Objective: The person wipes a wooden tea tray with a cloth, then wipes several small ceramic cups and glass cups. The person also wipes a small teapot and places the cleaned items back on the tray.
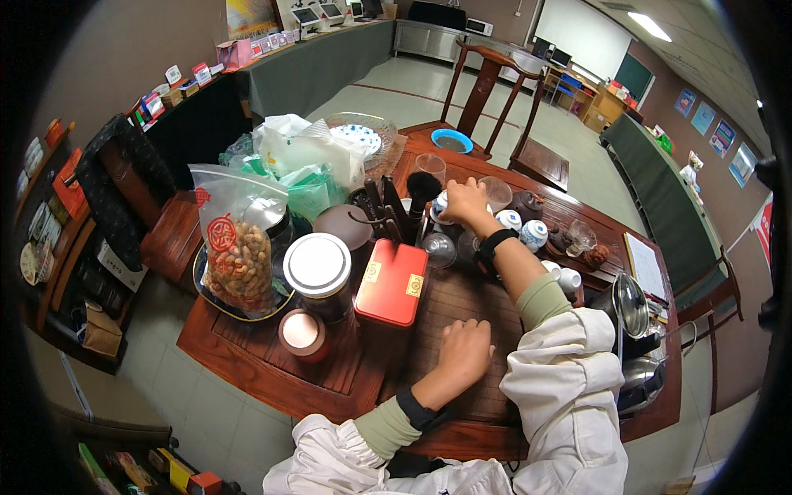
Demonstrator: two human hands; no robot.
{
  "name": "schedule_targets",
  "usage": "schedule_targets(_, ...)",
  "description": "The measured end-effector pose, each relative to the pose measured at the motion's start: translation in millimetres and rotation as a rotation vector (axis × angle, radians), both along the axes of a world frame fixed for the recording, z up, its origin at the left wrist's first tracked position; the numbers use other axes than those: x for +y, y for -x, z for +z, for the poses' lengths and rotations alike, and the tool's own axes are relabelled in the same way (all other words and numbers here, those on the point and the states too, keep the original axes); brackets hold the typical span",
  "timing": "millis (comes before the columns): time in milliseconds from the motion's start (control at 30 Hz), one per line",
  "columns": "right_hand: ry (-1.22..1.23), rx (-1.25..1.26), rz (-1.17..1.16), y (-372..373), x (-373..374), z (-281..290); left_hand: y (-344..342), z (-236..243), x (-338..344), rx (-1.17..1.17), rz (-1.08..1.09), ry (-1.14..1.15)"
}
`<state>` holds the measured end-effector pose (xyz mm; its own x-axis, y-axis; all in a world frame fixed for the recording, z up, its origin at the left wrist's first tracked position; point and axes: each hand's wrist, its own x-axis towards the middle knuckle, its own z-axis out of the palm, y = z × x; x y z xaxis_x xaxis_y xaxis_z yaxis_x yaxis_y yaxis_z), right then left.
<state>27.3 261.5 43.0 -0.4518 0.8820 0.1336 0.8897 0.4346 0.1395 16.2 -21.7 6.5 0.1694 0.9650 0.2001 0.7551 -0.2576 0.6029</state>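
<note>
Right hand on a small cup at the far side of the tea table; left hand resting.

Red tin, white-lidded jar, bag of peanuts and a dark tool holder crowd the left; kettle at right. More blue-and-white cups and a clear glass stand just beside the reaching hand. Its fingers close over a small blue-and-white cup, mostly hidden by the hand, far centre of the wooden tea table. Left hand lies loosely curled, holding nothing, on the slatted top near the person.

Red tin beside bagged peanuts on table.
</note>
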Motion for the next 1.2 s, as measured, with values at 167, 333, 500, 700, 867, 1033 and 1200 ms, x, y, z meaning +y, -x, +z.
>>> schedule_targets(167, 0.036, 0.013, -0.03, 0, 1, 1, 1, 1, 0, 0.018, 0.002, 0.006)
schedule_targets(333, 0.003, 0.015, -0.036, 0, 5, -5, 1, 0, 1, 0.015, 0.001, 0.01)
schedule_targets(500, -0.031, 0.037, -0.021, -2, 6, -12, 1, -3, 2, 0.011, 0.008, 0.003)
schedule_targets(700, 0.017, 0.086, -0.003, -13, -7, 5, 2, -4, 4, 0.024, 0.016, -0.023)
schedule_targets(867, -0.054, 0.125, -0.006, -46, -45, 58, 6, -4, 6, 0.048, 0.003, 0.003)
schedule_targets(1033, -0.152, 0.474, -0.01, -127, -128, 96, 10, -12, 14, 0.045, 0.017, -0.013)
schedule_targets(1200, -0.002, 0.847, -0.032, -214, -260, 42, 17, -15, 19, 0.035, -0.001, -0.022)
